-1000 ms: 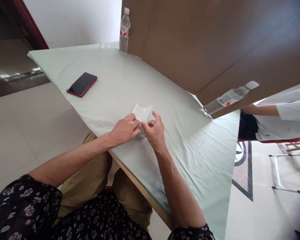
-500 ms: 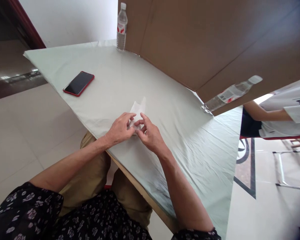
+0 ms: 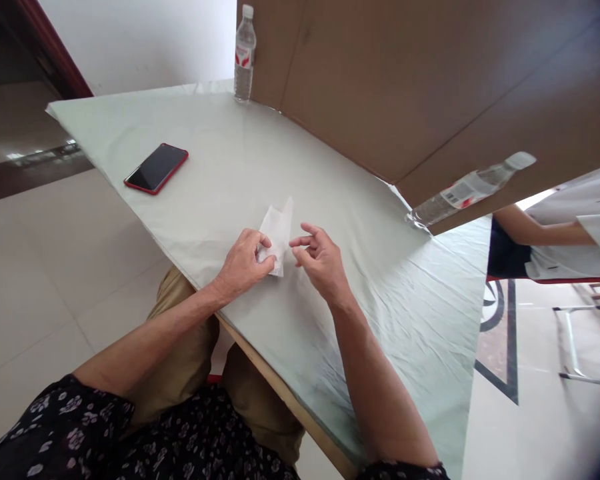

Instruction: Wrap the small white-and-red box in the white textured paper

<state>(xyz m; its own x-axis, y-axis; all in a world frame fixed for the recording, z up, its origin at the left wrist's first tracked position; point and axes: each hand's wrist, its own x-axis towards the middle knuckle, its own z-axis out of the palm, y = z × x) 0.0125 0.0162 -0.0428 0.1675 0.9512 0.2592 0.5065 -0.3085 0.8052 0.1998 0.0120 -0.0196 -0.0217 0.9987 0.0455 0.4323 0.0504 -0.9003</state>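
Note:
A thin white tissue [image 3: 279, 230], looking folded and partly crumpled, lies near the table's front edge with one corner sticking up at the far end. My left hand [image 3: 243, 262] is at its left side, the thumb on the lower part and the curled fingers at the left edge. What is under those fingers is hidden. To the right of the tissue, my right hand [image 3: 323, 261] is held apart from it, fingers loosely bent and spread with nothing between them.
A phone in a red case [image 3: 157, 169] lies at the left. One water bottle [image 3: 245, 57] stands upright at the back; another bottle [image 3: 470, 190] is at the right, both against a brown board [image 3: 380, 87]. A person in a white shirt [image 3: 563, 233] sits beyond the board.
My right hand has moved off the tissue to the right, and its fingers have opened. More of the tissue shows now. My left hand has stayed at its left side.

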